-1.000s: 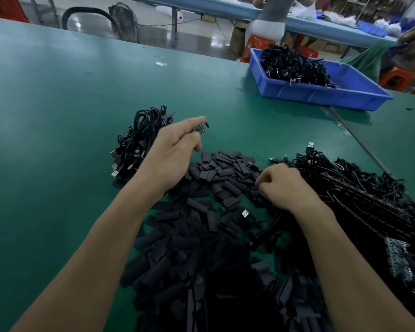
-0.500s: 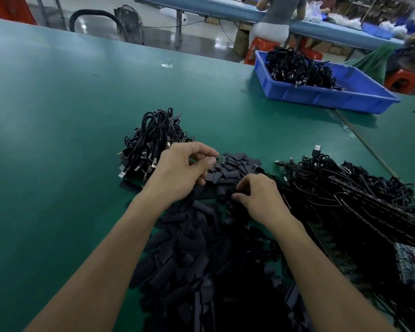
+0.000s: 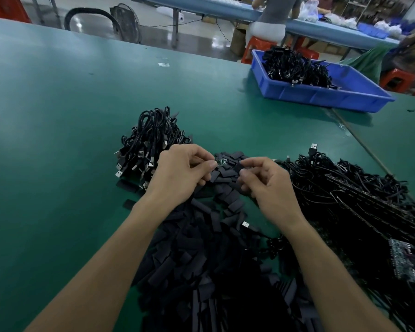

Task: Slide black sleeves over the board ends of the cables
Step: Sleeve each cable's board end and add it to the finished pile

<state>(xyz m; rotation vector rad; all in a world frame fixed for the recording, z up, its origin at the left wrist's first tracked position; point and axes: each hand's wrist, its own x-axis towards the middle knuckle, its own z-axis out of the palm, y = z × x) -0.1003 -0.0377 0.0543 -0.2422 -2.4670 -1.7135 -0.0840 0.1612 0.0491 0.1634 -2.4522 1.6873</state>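
My left hand point(image 3: 180, 172) pinches the small green board end point(image 3: 222, 162) of a cable between thumb and forefinger. My right hand point(image 3: 266, 185) faces it a few centimetres to the right and pinches a flat black sleeve point(image 3: 238, 167) at the board's tip. A wide heap of loose black sleeves point(image 3: 201, 255) lies under both forearms. A bundle of black USB cables point(image 3: 149, 144) sits just left of my left hand. A larger tangle of cables with boards point(image 3: 352, 200) spreads to the right of my right hand.
A blue tray point(image 3: 321, 94) holding more black cables stands at the far right of the green table point(image 3: 58, 116). A person sits at another bench behind it. A seam runs diagonally across the table on the right.
My left hand came down from over the USB bundle with the board end. My right hand left the sleeve heap, lifted a sleeve and met the left hand at the centre.
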